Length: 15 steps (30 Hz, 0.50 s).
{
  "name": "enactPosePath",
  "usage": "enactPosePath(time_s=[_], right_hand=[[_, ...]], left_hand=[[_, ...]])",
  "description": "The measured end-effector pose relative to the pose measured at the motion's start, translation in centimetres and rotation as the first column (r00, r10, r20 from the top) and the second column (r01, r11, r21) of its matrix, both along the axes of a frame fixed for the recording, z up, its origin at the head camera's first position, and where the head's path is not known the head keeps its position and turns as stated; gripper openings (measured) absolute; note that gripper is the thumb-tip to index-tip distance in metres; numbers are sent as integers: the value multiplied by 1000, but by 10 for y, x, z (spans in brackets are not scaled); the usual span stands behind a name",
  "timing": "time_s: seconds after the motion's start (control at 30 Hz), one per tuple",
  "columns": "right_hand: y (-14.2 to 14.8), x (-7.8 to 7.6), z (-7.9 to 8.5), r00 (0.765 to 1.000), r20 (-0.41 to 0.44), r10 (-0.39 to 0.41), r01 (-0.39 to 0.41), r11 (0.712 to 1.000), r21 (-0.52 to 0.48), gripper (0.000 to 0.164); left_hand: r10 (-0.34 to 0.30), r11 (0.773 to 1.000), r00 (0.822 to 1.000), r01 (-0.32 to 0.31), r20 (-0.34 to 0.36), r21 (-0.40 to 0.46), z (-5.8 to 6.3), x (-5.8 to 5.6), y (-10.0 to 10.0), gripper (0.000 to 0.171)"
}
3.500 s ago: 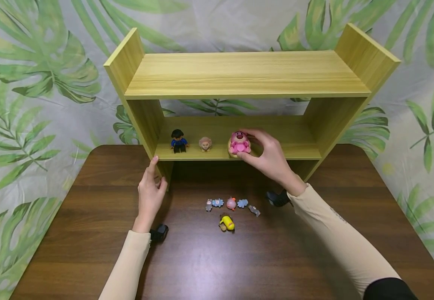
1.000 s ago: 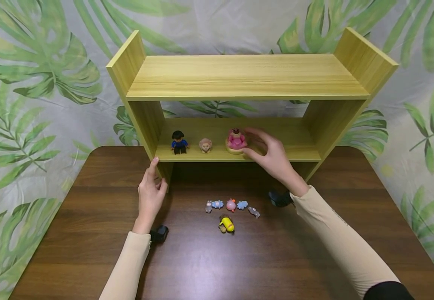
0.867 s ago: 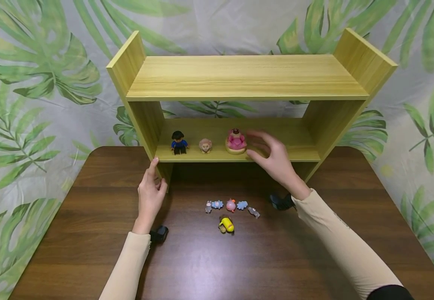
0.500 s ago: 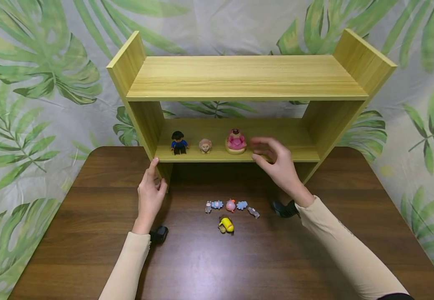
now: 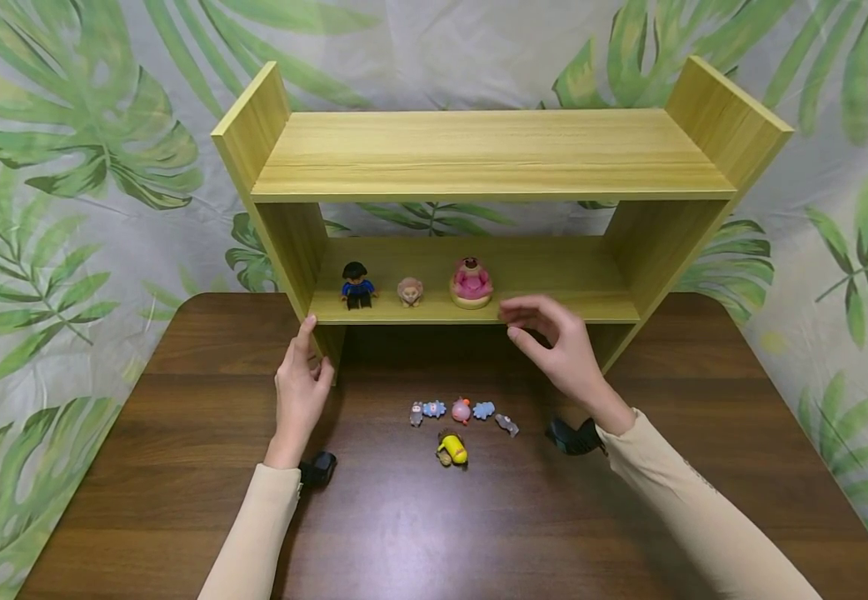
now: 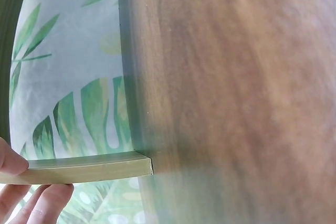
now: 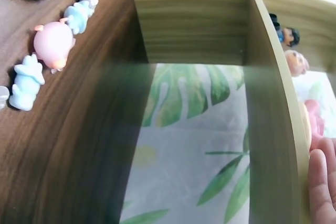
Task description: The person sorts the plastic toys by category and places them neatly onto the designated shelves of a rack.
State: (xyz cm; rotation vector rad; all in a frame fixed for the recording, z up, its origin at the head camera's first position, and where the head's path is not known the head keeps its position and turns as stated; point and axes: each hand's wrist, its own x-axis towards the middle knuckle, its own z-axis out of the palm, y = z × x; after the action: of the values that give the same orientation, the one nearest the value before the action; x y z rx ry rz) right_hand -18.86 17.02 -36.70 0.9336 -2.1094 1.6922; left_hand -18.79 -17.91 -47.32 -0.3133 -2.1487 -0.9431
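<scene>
1. On the middle board of the wooden shelf [image 5: 494, 154], the pink bear [image 5: 471, 282] sat upright near the front edge, on its pale yellow base.
2. The right grip [image 5: 561, 346] hung just in front of that edge, to the right of the bear and apart from it; its fingers curved loosely, the thumb stood away from them, and it held nothing.
3. The left grip [image 5: 302, 383] pinched the front edge of the shelf's left side panel, thumb on one face and fingers on the other.
4. To the bear's left stood a small tan animal figure [image 5: 410, 292], then a black-haired figure [image 5: 359, 286] in blue.
5. On the brown table [image 5: 179, 500], in front of the shelf, a yellow figure [image 5: 455, 448] lay nearest the person.
6. Behind it, a pink round figure [image 5: 461, 411] lay among blue and grey ones.
</scene>
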Motion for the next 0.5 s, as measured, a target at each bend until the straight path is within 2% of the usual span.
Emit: enactPosePath(time_s=[0.33,0.5], right_hand=[[-4,12,-13,1000,26,13,-14,999,45,30],[-12,24,-9,999,37,27,-30,996,84,27]], left_hand=[[-9,1000,1000,9,30,4,2,2,0,86],[-8,1000,1000,8,24,6,0,1,0,87]])
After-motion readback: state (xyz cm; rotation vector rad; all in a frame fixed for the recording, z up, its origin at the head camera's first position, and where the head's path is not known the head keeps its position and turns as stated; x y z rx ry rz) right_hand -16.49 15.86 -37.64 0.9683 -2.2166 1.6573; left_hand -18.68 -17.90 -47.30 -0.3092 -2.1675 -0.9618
